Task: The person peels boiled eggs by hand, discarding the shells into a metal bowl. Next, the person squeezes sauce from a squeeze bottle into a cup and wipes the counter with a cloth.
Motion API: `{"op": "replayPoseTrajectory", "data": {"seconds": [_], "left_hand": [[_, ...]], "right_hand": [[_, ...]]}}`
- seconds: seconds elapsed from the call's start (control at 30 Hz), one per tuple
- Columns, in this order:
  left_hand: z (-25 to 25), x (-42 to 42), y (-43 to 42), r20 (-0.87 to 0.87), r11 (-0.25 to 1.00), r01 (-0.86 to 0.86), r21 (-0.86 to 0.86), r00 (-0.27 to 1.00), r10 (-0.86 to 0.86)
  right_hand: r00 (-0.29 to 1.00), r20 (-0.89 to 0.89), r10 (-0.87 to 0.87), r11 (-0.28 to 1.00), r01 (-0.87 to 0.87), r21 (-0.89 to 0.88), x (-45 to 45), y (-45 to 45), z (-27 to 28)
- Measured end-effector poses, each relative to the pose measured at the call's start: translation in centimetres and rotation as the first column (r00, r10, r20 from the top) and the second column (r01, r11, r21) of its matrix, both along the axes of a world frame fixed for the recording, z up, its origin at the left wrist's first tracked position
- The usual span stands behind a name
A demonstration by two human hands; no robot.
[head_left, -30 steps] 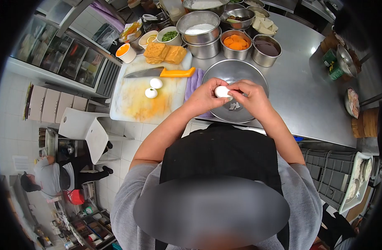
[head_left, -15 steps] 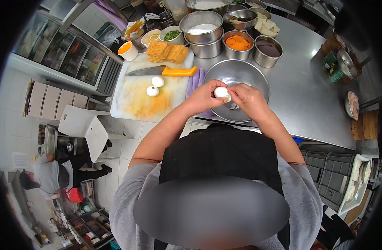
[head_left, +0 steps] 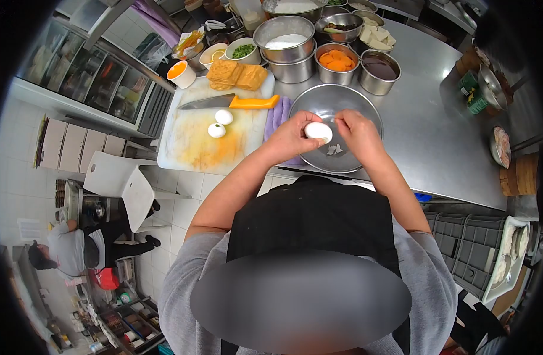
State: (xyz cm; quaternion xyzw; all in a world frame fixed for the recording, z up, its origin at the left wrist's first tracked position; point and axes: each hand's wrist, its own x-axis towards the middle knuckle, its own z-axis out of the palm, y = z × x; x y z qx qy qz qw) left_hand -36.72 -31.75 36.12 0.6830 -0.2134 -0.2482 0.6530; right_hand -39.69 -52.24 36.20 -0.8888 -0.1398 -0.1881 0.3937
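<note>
Over a wide steel bowl (head_left: 366, 109), my left hand (head_left: 292, 137) grips a white egg (head_left: 318, 133) between thumb and fingers. My right hand (head_left: 359, 135) is just to the right of the egg and apart from it. Its thumb and fingertips are pinched together, and whatever is between them is too small to make out. White fragments that look like eggshell (head_left: 334, 149) lie in the bottom of the bowl. Two more white eggs (head_left: 217, 130) rest on the cutting board (head_left: 182, 148) at the left.
A yellow-handled knife (head_left: 253, 102) and fried tofu blocks (head_left: 236, 74) lie on the board. Beside the bowl is a purple cloth (head_left: 277, 121). Behind stand tins of sliced carrot (head_left: 336, 60), dark liquid (head_left: 379, 69) and white powder (head_left: 285, 41). Another person (head_left: 76, 248) works far left.
My right hand has come away from the egg, a little to the right. The egg shows more of its surface in my left hand, and the fragments in the bowl are less covered.
</note>
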Motion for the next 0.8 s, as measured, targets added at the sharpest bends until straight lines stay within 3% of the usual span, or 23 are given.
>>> {"op": "replayPoseTrajectory", "data": {"seconds": [0.13,0.2,0.3,0.43,0.6,0.73,0.8], "left_hand": [[-0.2,0.2,0.0,0.037,0.995,0.017,-0.102,0.999,-0.013],[-0.2,0.0,-0.1,0.028,0.994,0.014,-0.111,1.0,-0.011],[0.1,-0.1,-0.3,0.025,0.995,0.011,-0.099,1.0,-0.009],[1.1,-0.5,-0.3,0.031,1.0,-0.002,0.003,1.0,0.001],[0.5,-0.5,-0.4,0.064,0.999,-0.03,-0.025,0.997,0.031],[1.1,-0.8,-0.3,-0.007,1.0,0.004,-0.02,1.0,-0.004],[0.8,-0.5,-0.4,-0.003,0.999,0.004,-0.033,1.0,-0.004]], "right_hand": [[0.988,0.152,-0.004,0.997,0.015,-0.076,-0.1,-0.6,0.4],[0.97,-0.15,0.193,0.953,-0.149,0.264,-0.6,-0.1,1.4],[0.959,-0.164,0.229,0.935,-0.17,0.313,-1.0,0.4,2.0],[0.971,-0.049,0.236,0.958,-0.224,0.179,-1.0,0.2,1.7],[0.986,0.079,0.149,0.988,-0.152,0.038,-1.1,0.6,1.1],[0.983,0.135,0.128,0.991,-0.132,0.017,-0.9,0.7,0.7],[0.991,0.068,0.112,0.991,-0.116,0.064,-0.8,0.5,0.9]]}}
